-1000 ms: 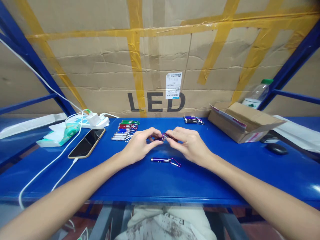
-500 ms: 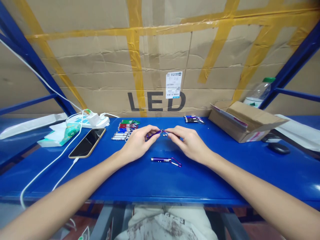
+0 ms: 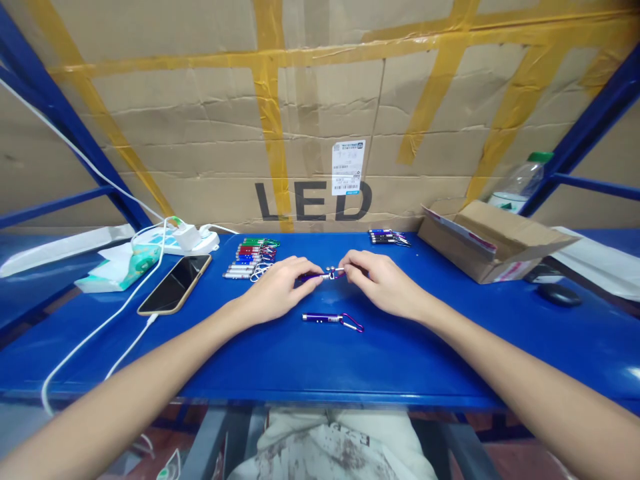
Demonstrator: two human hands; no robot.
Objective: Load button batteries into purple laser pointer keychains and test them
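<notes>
My left hand [image 3: 280, 285] is closed around a slim purple keychain flashlight [image 3: 327, 275], its silver end poking out between the hands. My right hand [image 3: 383, 283] pinches a small piece at that end, probably the carabiner clip; the fingers mostly cover it. Small silver round pieces [image 3: 331, 269] show beside the fingertips, too small to name surely. Nearer me on the table lies another purple keychain flashlight [image 3: 321, 319] with a purple carabiner. Just beyond my left hand, several flashlights [image 3: 249, 257] in green, red, blue and silver lie in a row.
Blue and black flashlights [image 3: 383, 237] lie at the back of the blue table [image 3: 280, 363]. On the right are an open cardboard box [image 3: 480, 243], a mouse [image 3: 559, 295] and a bottle [image 3: 525, 180]. A phone [image 3: 175, 285], tissue pack [image 3: 120, 270], power strip [image 3: 203, 243] and cables are left.
The held flashlight has come slightly nearer and turned more level, its silver end now showing more. My right fingers have shifted a little right, away from the left fingertips.
</notes>
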